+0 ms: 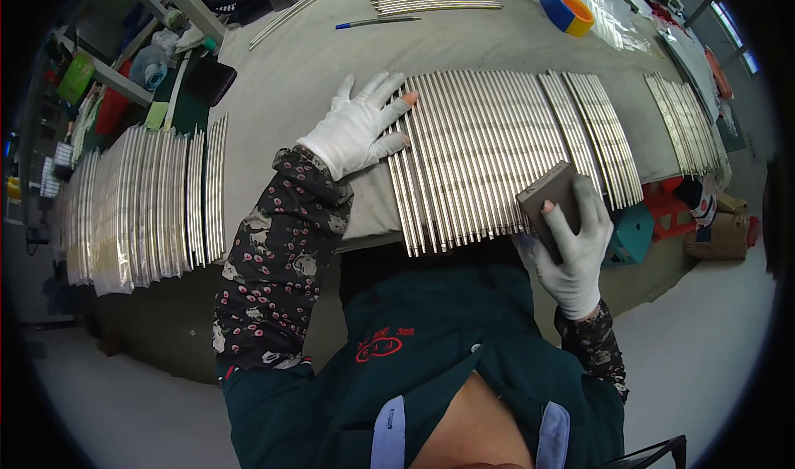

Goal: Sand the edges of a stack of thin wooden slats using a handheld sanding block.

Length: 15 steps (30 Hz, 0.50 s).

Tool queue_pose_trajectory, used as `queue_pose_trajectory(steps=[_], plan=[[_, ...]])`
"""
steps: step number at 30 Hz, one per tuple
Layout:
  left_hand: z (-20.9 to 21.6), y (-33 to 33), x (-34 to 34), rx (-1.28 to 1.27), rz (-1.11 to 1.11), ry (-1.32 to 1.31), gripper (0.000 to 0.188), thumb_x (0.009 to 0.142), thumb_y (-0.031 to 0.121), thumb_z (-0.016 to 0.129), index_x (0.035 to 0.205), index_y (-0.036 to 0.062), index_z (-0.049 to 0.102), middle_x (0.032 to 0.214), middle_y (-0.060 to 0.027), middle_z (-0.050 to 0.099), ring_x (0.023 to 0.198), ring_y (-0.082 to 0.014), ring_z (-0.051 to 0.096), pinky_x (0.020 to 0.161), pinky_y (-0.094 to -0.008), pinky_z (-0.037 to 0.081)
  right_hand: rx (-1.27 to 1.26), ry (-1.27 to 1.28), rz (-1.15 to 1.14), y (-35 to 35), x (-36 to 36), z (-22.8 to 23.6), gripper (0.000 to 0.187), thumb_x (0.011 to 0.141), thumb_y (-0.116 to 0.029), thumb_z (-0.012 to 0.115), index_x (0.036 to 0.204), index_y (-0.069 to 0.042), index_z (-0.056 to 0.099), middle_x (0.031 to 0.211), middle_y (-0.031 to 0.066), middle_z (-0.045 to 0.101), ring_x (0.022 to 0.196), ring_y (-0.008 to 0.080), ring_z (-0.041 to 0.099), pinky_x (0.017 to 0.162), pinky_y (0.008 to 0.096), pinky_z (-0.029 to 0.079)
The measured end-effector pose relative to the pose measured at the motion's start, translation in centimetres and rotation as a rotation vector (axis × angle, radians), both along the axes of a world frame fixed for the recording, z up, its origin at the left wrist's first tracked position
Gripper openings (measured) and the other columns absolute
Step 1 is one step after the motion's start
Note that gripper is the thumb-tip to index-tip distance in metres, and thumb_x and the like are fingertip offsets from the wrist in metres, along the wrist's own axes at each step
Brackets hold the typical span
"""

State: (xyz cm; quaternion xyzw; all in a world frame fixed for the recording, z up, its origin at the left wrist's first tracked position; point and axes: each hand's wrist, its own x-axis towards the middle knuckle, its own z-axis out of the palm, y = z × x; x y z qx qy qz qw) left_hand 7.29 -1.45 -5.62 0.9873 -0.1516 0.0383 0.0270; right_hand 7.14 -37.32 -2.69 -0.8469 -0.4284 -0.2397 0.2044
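A wide row of thin silver metal rods (pixel 484 150) lies side by side on the grey table, their near ends at its front edge. My left hand (pixel 356 129), in a white glove with a bare fingertip showing, rests at the row's left edge. Its fingers are spread, some touching the outermost rods. In my right hand (pixel 577 258), also gloved, is a grey-brown rectangular block (pixel 551 192), gripped between thumb and fingers. The block sits over the near ends of the rods toward the right; whether it presses on them I cannot tell.
Plastic-wrapped rods (pixel 137 204) are stacked at the left, and another rod bundle (pixel 683 125) lies at the right. Farther back are loose rods (pixel 435 1), a blue pen (pixel 377 23) and an orange-and-blue tape roll (pixel 566 7). A teal bin (pixel 631 233) stands below the right edge.
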Motion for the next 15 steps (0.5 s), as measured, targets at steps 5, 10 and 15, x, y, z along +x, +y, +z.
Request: queue_pose_trajectory(steps=[5, 10, 15], plan=[[0.2, -0.4, 0.3, 0.024, 0.004, -0.004, 0.065, 0.095, 0.052, 0.04, 0.15, 0.0235, 0.021, 0.154, -0.0168, 0.02, 0.143, -0.0349, 0.017, 0.11, -0.0632, 0.013, 0.0, -0.02, -0.037, -0.5, -0.1, 0.0, 0.062, 0.059, -0.005, 0.072, 0.118, -0.016, 0.057, 0.138, 0.0195, 0.041, 0.12, 0.0382, 0.045, 0.086, 0.0437, 0.04], [0.4, -0.6, 0.3, 0.04, 0.013, 0.007, 0.066, 0.095, 0.052, 0.041, 0.15, 0.0214, 0.022, 0.154, -0.0168, 0.02, 0.143, -0.0345, 0.017, 0.11, -0.063, 0.014, -0.08, 0.073, -0.044, 0.6, -1.8, 1.4, 0.064, 0.055, -0.011, 0.076, 0.117, -0.015, 0.058, 0.134, 0.0204, 0.044, 0.117, 0.0378, 0.048, 0.085, 0.0441, 0.041], [0.5, -0.7, 0.3, 0.041, 0.023, 0.015, 0.067, 0.094, 0.05, 0.044, 0.149, 0.0165, 0.025, 0.154, -0.0163, 0.022, 0.143, -0.0329, 0.019, 0.111, -0.0621, 0.014, -0.144, 0.155, -0.022, 1.9, -3.0, 2.5, 0.063, 0.055, -0.013, 0.076, 0.115, -0.014, 0.058, 0.129, 0.0194, 0.048, 0.114, 0.0365, 0.05, 0.082, 0.0424, 0.042]])
